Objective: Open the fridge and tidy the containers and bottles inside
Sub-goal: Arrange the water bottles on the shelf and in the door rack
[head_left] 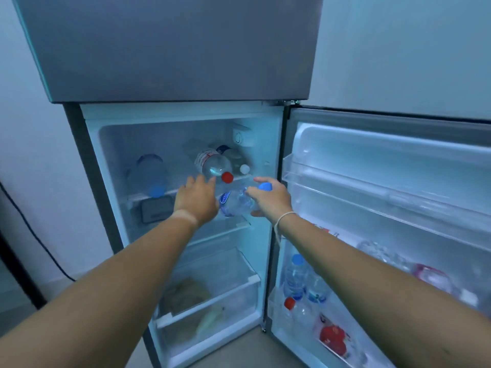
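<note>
The fridge stands with its lower door swung open to the right. My right hand grips a clear water bottle with a blue cap, held on its side in front of the top shelf. My left hand rests against the label end of that same bottle. On the shelf lie a large blue-capped bottle, a red-capped bottle on its side and a white-capped one behind it.
The door's lower rack holds blue-capped bottles, a red-capped bottle and a red package. The crisper drawer at the bottom holds bagged items. A black cable runs down the wall at left.
</note>
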A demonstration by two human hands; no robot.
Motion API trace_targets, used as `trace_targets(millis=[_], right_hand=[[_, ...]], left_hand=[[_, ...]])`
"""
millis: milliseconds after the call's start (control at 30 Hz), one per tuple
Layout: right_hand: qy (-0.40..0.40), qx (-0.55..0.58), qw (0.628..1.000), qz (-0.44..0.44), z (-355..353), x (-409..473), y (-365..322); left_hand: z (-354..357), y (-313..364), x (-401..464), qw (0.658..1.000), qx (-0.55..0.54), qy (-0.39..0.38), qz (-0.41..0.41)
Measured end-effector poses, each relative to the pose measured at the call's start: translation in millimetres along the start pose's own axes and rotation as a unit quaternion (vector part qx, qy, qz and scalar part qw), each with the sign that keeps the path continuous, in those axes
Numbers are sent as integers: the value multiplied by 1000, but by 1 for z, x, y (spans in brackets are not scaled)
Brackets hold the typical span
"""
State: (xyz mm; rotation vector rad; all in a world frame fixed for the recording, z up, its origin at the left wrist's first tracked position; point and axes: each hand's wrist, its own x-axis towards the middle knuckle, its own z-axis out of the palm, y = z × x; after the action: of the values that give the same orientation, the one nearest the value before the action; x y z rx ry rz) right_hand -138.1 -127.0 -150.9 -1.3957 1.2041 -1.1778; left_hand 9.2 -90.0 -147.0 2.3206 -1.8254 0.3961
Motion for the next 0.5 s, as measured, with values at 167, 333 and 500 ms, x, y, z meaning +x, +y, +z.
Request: trace_targets(millis=[167,333,500], right_hand=[[-1,-64,998,26,-47,-39,-10],[-24,-161,986,30,-86,-70,-15],[-30,-231,972,35,-122,-92,-11]], left_hand=[[-18,37,-23,997,-26,-13,72],[-23,78,-45,989,-59,-30,132],[-19,107,-62,980,-71,-49,178]])
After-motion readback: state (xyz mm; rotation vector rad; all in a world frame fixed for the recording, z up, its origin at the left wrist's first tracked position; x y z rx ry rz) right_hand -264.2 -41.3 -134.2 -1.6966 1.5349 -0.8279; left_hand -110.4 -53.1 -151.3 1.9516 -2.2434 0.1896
